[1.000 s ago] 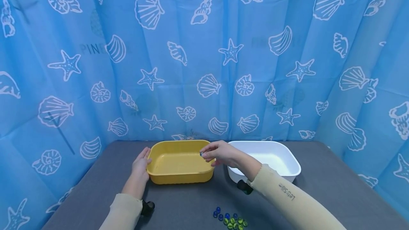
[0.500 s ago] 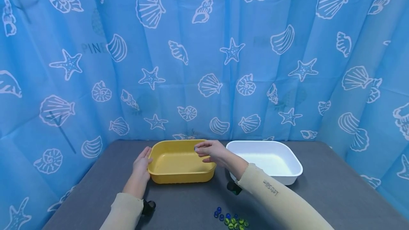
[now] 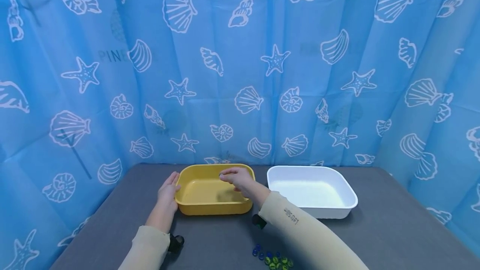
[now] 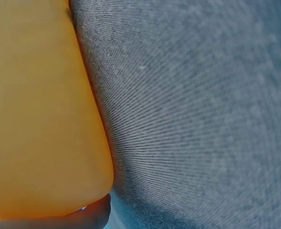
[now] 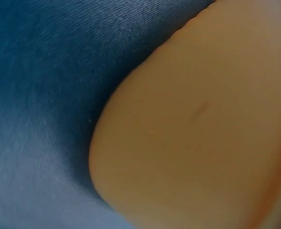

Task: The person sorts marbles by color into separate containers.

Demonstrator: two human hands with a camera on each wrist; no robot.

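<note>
In the head view my right hand (image 3: 240,180) is over the yellow tub (image 3: 213,209), its thumb and forefinger pinching a small dark marble (image 3: 221,174); the fingertips mostly hide it. My left hand (image 3: 168,191) grips the tub's left side, thumb at the rim and fingers along the outer wall. The left wrist view has the tub's wall (image 4: 45,114) close up, with a finger (image 4: 98,213) at its lower edge. From the right wrist, the tub's outer wall (image 5: 193,124) fills much of the view, and neither the right fingers nor the marble appear.
A white tub (image 3: 322,213) stands to the right of the yellow one. Several blue marbles (image 3: 261,256) and yellow-green marbles (image 3: 275,260) lie on the grey tabletop (image 3: 210,241) near the front, beside the right sleeve. A blue shell-print curtain (image 3: 240,74) hangs behind.
My right hand has moved left with the marble, from the yellow tub's right rim to over its inside. My left hand stays at the tub's left side.
</note>
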